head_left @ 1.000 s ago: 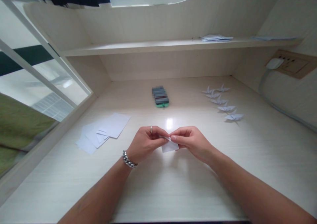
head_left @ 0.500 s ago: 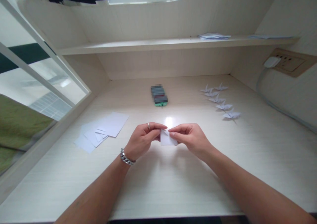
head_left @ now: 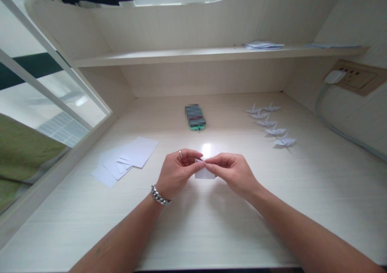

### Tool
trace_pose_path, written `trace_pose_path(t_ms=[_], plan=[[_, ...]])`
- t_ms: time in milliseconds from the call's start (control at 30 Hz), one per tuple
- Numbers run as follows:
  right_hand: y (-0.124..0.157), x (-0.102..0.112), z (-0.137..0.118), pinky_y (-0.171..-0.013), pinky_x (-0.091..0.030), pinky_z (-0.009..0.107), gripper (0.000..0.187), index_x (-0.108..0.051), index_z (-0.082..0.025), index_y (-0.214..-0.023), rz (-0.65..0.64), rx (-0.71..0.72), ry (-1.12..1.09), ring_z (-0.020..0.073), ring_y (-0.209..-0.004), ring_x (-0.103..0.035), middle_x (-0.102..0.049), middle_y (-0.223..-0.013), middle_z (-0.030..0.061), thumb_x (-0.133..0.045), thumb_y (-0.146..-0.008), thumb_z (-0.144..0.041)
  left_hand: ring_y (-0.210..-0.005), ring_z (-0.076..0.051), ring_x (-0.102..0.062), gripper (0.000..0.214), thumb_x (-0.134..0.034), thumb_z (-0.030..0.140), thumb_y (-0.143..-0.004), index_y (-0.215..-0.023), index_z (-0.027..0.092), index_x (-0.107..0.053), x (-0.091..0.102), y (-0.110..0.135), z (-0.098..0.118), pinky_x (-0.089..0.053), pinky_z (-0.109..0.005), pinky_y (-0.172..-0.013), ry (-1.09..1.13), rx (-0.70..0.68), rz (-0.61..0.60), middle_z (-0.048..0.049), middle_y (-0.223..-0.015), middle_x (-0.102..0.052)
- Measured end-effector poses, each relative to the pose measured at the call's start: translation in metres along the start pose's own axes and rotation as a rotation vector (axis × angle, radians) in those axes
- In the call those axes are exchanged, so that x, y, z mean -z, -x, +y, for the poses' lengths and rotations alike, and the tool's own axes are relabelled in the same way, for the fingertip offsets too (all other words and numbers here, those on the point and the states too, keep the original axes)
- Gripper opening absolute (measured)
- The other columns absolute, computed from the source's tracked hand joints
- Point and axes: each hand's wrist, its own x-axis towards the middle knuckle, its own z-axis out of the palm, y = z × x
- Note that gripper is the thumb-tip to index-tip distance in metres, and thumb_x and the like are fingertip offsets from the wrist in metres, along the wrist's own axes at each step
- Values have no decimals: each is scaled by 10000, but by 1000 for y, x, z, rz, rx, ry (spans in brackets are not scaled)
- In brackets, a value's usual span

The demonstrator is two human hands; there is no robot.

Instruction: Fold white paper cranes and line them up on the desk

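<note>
The left hand (head_left: 177,171) and the right hand (head_left: 234,168) meet over the desk (head_left: 181,240), both pinching the top edge of a small white piece of paper (head_left: 205,174) between thumbs and fingers. For a crisp crease, I'd say, line the edges up first, then press lightly from the middle outward so the paper doesn't skew. Beyond, loose sheets (head_left: 145,150) lie to the left and paper birds (head_left: 284,142) to the right. Further back sits a dark, green-edged thing (head_left: 196,116), too blurred to read. I can make out no brand, label or writing anywhere.
</note>
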Motion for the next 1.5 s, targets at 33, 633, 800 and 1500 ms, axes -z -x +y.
trace_pose_path(t_ms=[33, 633, 800, 1500], plan=[[0, 0, 1, -613, -488, 276, 158, -753, -183, -808, 1, -12, -12, 162, -675, -647, -735, -762, 53, -727, -740, -324, -558, -97, -586, 222, -800, 224, -651, -832, 132, -710, 0, 0, 1, -483, -202, -529, 11, 4, -6, -3, -622, -654], [0, -2, 0, -622, -484, 284, 147, -761, -186, -814, 47, -3, 1, 178, -704, -655, -742, -787, 60, -713, -742, -304, -664, -128, -661, 340, -809, 224, -651, -946, 132, -667, 0, -1, 1, -520, -206, -607, 99, 25, 17, -33, -723, -720], [1, -3, -2, -635, -488, 293, 142, -760, -187, -814, 38, -28, 7, 181, -714, -658, -743, -800, 60, -715, -735, -296, -632, -137, -661, 312, -800, 219, -658, -927, 126, -674, 2, 0, 2, -521, -222, -588, 144, 34, 25, -49, -710, -728], [-7, -1, 8, -608, -489, 276, 211, -753, -158, -809, -23, -226, -244, 139, -652, -610, -709, -752, 58, -770, -660, -306, -527, -86, -599, 246, -774, 210, -669, -881, 119, -688, -4, -2, 2, -468, -172, -497, -11, 100, 39, -4, -606, -693]])
